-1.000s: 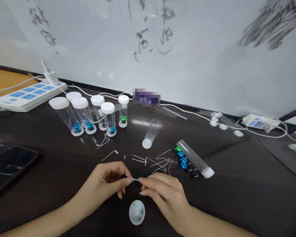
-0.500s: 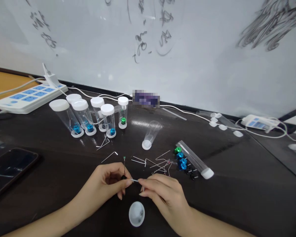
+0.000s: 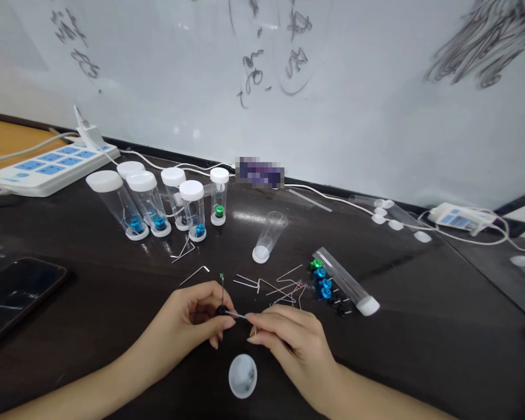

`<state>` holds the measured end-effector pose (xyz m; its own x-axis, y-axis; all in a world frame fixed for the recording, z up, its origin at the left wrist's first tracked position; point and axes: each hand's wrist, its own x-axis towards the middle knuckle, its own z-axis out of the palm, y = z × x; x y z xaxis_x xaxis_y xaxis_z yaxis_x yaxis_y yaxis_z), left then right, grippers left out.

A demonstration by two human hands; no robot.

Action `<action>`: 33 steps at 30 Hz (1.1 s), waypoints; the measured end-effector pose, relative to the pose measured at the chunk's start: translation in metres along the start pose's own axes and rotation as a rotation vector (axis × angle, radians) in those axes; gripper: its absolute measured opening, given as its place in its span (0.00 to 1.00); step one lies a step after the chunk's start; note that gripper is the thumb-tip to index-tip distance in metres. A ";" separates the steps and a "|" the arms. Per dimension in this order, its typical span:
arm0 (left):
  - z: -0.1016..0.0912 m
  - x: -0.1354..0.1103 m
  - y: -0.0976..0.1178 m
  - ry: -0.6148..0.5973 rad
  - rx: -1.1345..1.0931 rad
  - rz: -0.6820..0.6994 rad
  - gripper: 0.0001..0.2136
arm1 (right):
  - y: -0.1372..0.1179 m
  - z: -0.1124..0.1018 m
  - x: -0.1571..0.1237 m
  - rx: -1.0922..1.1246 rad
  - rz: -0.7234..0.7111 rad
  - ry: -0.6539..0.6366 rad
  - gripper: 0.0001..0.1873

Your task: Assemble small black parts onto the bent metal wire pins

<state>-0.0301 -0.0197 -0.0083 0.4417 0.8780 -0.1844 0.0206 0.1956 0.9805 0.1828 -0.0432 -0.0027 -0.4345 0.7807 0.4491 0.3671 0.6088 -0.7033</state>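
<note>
My left hand (image 3: 196,319) pinches a small black round part (image 3: 221,310), from which a thin rod with a green tip stands up. My right hand (image 3: 291,335) is closed on an L-shaped hex key (image 3: 237,315), whose long arm reaches the black part at the left fingertips. Whether the key's tip sits inside the part cannot be made out. Just below the hands is a small white cup-like cap (image 3: 242,376) with something dark in it. Several loose hex keys (image 3: 289,287) lie beyond my right hand.
Capped clear tubes (image 3: 193,211) with blue or green parts stand at the back left. An open clear tube (image 3: 269,238) leans at the centre. Blue, green and black parts (image 3: 322,283) lie beside another tube (image 3: 347,283). A phone (image 3: 21,297) and a power strip (image 3: 48,169) are at left.
The view has shifted slightly. More of the black part and the hex key's arm shows between my fingers; both hands keep their grip.
</note>
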 end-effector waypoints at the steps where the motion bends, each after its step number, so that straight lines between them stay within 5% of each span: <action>1: 0.000 0.000 -0.001 -0.002 0.000 0.004 0.07 | 0.000 0.000 0.000 -0.002 0.002 -0.001 0.11; 19: 0.000 -0.002 0.001 -0.052 0.086 0.060 0.06 | -0.007 -0.005 0.002 -0.065 0.069 -0.156 0.10; 28: 0.001 -0.002 0.001 -0.055 0.112 0.052 0.08 | -0.006 -0.001 -0.004 -0.369 -0.036 -0.190 0.10; 33: 0.001 0.000 0.000 -0.091 0.063 0.008 0.07 | -0.007 -0.001 -0.003 -0.412 -0.116 -0.077 0.11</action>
<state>-0.0295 -0.0196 -0.0083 0.5218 0.8355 -0.1722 0.0713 0.1585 0.9848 0.1826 -0.0495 0.0011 -0.5467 0.7002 0.4591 0.6031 0.7097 -0.3642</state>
